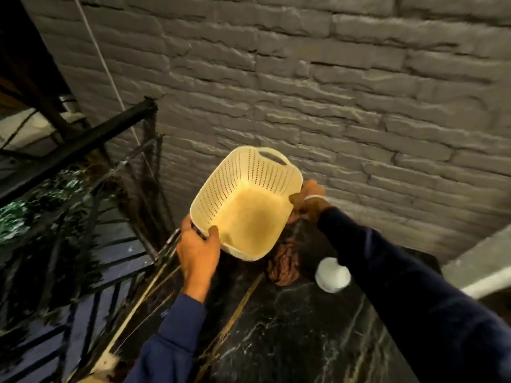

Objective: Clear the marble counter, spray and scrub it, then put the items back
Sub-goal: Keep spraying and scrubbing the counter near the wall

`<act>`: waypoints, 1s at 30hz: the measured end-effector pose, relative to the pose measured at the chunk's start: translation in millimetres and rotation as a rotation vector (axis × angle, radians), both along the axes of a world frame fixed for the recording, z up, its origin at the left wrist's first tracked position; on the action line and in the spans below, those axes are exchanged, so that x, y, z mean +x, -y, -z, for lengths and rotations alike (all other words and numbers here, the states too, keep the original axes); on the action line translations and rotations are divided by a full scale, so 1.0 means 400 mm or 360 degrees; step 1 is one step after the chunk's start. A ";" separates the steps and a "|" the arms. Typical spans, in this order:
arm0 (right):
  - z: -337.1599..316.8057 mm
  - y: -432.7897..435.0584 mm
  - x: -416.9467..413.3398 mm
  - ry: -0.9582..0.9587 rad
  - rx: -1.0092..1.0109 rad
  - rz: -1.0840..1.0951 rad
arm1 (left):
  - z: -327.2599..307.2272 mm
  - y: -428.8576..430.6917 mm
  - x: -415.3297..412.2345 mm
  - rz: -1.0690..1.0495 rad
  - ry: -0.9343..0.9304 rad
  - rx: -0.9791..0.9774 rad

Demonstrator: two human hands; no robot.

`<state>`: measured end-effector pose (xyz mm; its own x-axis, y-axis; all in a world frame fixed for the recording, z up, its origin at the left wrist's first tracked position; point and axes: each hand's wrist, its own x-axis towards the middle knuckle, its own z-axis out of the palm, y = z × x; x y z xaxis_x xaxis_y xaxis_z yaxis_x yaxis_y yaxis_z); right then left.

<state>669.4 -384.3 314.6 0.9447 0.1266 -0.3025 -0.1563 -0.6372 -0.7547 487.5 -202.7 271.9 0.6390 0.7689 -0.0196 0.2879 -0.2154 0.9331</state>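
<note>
Item: cream perforated plastic basket, squarish with rounded corners and a slot handle at its far rim. It is held tilted above the far end of the counter, open side toward the camera, interior empty.

Left hand: grasps the basket's near-left rim, thumb inside the wall and fingers beneath; blue sleeve.

Right hand: curled round the basket's right edge; dark navy sleeve.

Black marble counter: white veining, running from the near edge to the wall.

Brown crumpled cloth: lies on the counter, partly under the basket.

White round container: blurred, on the counter just beside the right forearm.

Grey brick wall: behind the counter, with a white cord running down it.

Black metal railing: left of the counter, with green foliage below it
</note>
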 end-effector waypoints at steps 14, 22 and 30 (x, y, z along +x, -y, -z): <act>-0.072 1.023 -0.032 0.0166 -0.0312 0.0978 | 0.011 0.893 0.058 0.1316 0.0302 -0.0580; 0.197 1.134 -0.145 -0.0220 -0.0568 0.0788 | 0.211 1.037 -0.082 0.1388 -0.0125 -0.0184; 0.344 1.126 -0.112 -0.0176 -0.0720 0.0607 | 0.271 1.055 -0.092 0.1269 -0.0373 -0.0134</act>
